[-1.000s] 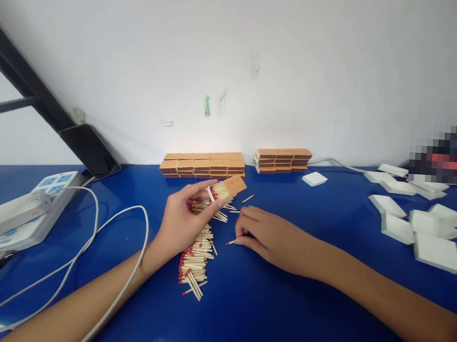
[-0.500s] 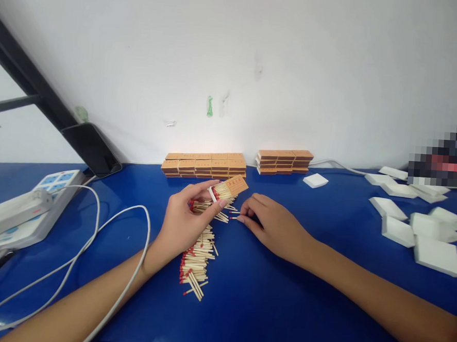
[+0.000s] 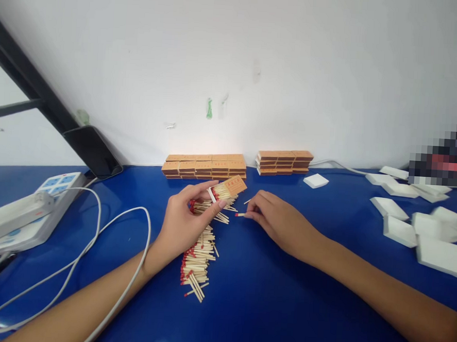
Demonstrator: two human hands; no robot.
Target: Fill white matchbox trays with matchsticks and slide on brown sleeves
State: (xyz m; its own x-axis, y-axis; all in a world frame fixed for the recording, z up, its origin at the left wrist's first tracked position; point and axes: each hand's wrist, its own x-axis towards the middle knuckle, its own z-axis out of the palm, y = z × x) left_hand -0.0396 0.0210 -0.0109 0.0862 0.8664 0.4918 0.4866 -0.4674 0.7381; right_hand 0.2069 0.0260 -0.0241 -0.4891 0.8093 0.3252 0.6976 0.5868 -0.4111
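Note:
My left hand [image 3: 187,217] grips a half-open matchbox [image 3: 235,185], its tray full of red-tipped matches showing beside the orange sleeve. Under and below that hand, a long pile of loose matches [image 3: 197,257] lies on the blue table [image 3: 267,302]. To the right, my right hand [image 3: 274,217] pinches a match [image 3: 241,214] between thumb and fingertips, its red head pointing left. Another match stick shows just above these fingertips.
Stacked matchboxes [image 3: 204,166] stand by the wall, with a second stack [image 3: 284,162] further right. White trays [image 3: 440,253] lie scattered at the right. A power strip [image 3: 36,216], white cable [image 3: 92,240] and black phone [image 3: 93,151] are at the left.
My right hand has shifted slightly right, away from the matchbox, and the pinched match now shows more of its stick. My left hand and the matchbox have hardly moved.

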